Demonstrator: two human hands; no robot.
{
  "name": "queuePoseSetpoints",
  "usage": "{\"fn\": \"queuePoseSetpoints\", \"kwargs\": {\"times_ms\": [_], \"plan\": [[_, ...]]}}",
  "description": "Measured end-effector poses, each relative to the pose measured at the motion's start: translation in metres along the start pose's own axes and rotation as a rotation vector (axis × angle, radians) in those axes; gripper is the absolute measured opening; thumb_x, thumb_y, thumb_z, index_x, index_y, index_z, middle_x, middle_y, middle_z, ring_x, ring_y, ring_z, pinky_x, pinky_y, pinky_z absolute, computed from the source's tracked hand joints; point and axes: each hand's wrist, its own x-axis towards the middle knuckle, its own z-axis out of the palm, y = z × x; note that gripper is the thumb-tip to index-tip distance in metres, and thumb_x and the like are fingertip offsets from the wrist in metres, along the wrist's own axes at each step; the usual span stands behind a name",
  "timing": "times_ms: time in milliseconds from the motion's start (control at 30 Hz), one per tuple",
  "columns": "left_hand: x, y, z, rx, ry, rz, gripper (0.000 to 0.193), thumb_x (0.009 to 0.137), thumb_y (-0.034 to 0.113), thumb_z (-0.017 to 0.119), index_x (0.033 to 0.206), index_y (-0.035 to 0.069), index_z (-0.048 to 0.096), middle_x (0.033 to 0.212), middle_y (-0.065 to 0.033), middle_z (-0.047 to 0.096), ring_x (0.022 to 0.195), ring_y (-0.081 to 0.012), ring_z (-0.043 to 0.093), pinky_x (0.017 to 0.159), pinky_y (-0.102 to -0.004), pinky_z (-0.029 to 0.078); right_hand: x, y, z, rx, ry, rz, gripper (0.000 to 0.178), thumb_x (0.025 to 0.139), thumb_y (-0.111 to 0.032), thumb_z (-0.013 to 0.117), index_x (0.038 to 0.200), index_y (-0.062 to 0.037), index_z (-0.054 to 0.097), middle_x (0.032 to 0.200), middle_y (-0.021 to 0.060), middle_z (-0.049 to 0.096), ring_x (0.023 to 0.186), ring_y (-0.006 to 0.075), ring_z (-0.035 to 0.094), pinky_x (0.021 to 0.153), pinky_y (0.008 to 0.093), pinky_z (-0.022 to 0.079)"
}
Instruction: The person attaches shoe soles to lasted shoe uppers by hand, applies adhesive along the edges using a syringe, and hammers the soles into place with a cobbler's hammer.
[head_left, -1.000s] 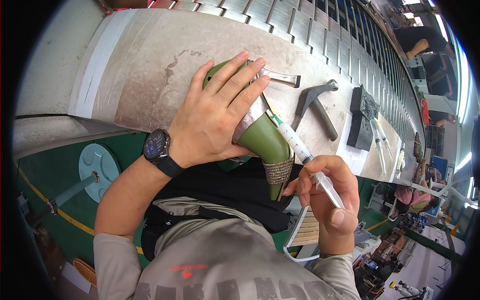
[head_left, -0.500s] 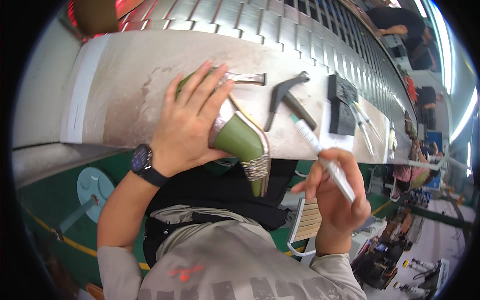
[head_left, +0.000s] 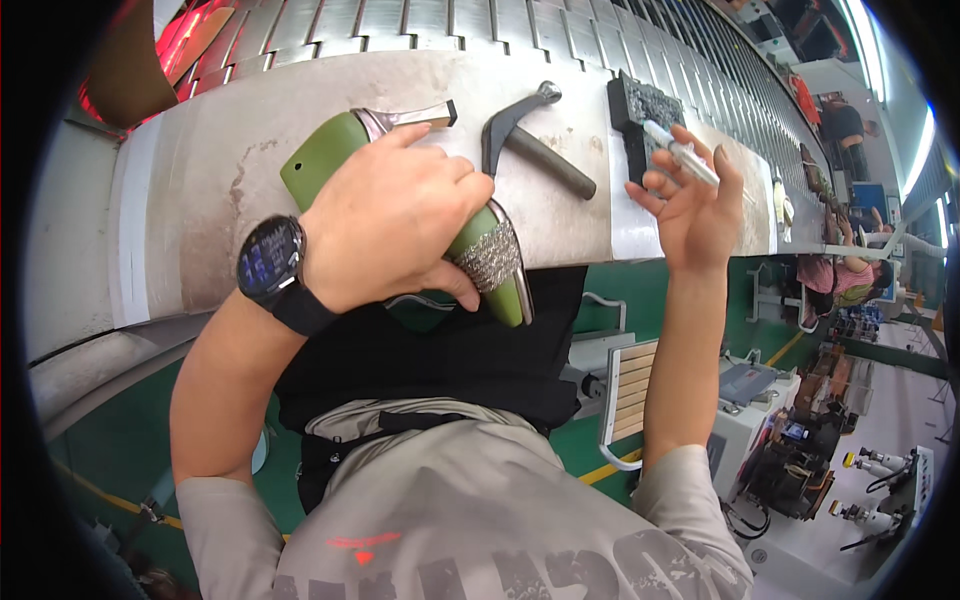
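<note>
A green high-heeled shoe [head_left: 333, 152] lies on its side on the bench, with a metallic heel and a glittery band near its toe. My left hand [head_left: 395, 215] wraps over its middle, fingers across the upper and thumb by the band, hiding much of the shoe. My right hand [head_left: 690, 205] is raised palm up at the right, its fingers closed on a slim white pen [head_left: 690, 160] with a pale tip. Between the hands lies a hammer [head_left: 545, 155] with a curved black head, touched by neither. A black block [head_left: 630, 115] stands just beyond my right hand.
The pale bench [head_left: 230, 220] runs across in front of me. Behind it is a slatted metal conveyor [head_left: 385, 22]. A wooden-slatted chair [head_left: 630, 390] stands below on the green floor. Other people work at the far right.
My right hand has moved up and away from me with the pen. My left hand has shifted along the shoe toward its toe, uncovering the green back.
</note>
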Motion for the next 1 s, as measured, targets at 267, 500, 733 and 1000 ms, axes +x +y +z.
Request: {"fn": "queuePoseSetpoints", "kwargs": {"times_ms": [267,500,733,1000], "plan": [[0.018,0.003,-0.009,0.005,-0.170,-0.105,0.079,0.054,0.047,0.096,0.114,0.003,0.069,0.102,-0.0125,0.073,0.104,-0.0330,0.069,0.109,-0.0449,0.048,-0.017,0.008,0.001,-0.101,-0.056,-0.064,0.061,0.100,-0.037,0.057,0.145,0.0021,0.048,0.108,0.0178,0.066,0.084,0.0237,0.070,0.082,0.0428,0.063],[0.017,0.000,-0.006,0.054,-0.124,-0.081,0.079,0.050,0.042,0.098,0.113,0.003,0.070,0.100,-0.0126,0.073,0.100,-0.0346,0.069,0.094,-0.0425,0.054,-0.161,-0.005,0.020,-0.177,-0.387,-0.130,0.099,0.082,-0.059,0.084,0.143,0.0089,0.046,0.101,0.0162,0.065,0.082,0.0196,0.066,0.072,0.0336,0.057],[0.016,-0.001,-0.003,0.033,-0.093,-0.060,0.078,0.049,0.042,0.098,0.113,0.005,0.069,0.101,-0.0115,0.072,0.101,-0.0342,0.069,0.092,-0.0433,0.054,-0.212,-0.004,0.007,-0.162,-0.615,-0.206,0.097,0.078,-0.054,0.087,0.131,0.0160,0.048,0.084,0.0223,0.066,0.070,0.0262,0.068,0.065,0.0366,0.058],[0.015,0.000,-0.002,0.020,-0.080,-0.064,0.080,0.049,0.042,0.098,0.114,0.005,0.069,0.103,-0.0115,0.072,0.104,-0.0340,0.068,0.093,-0.0434,0.052,-0.206,-0.002,0.015,-0.146,-0.627,-0.253,0.088,0.081,-0.053,0.081,0.127,0.0164,0.049,0.083,0.0232,0.065,0.066,0.0253,0.067,0.060,0.0316,0.056]]}}
